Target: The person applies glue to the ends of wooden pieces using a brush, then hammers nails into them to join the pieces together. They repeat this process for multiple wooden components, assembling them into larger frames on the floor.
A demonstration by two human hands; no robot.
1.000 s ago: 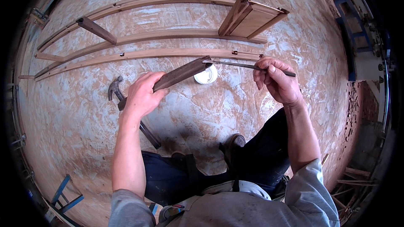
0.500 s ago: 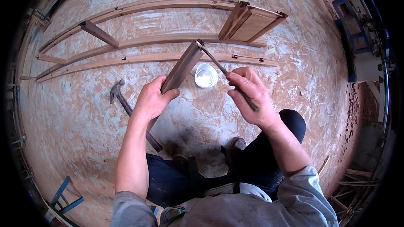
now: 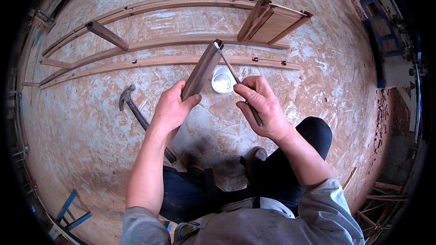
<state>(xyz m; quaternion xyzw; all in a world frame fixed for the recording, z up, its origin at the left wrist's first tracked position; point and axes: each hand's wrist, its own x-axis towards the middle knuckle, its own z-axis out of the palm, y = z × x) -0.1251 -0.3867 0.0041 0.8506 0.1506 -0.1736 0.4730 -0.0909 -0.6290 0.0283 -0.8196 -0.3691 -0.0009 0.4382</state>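
My left hand (image 3: 175, 109) is closed around a dark brown wooden rail (image 3: 200, 75), held tilted with its upper end pointing away from me. White paste, perhaps glue, shows on that far end. In my right hand (image 3: 265, 109) is a thin dark stick-like tool (image 3: 228, 66), its tip touching the end of the rail. Whether the tool is wood or metal I cannot tell. Just beyond and between my hands stands a clear plastic cup (image 3: 222, 80) with white stuff in it. To the left of my left hand lies a claw hammer (image 3: 136, 111), its handle partly behind my forearm.
Across the far side lies a partly joined wooden frame (image 3: 172, 43) of long rails, with a dark crosspiece (image 3: 107, 35) and a panel (image 3: 277, 23) standing up from it. A blue metal machine (image 3: 381, 27) is at the right edge; wood scraps (image 3: 379, 131) lie below it.
My right hand and the tool have shifted left and the tool is steeper. The rail and my left hand have moved slightly right. The tool's tip stays at the rail's end.
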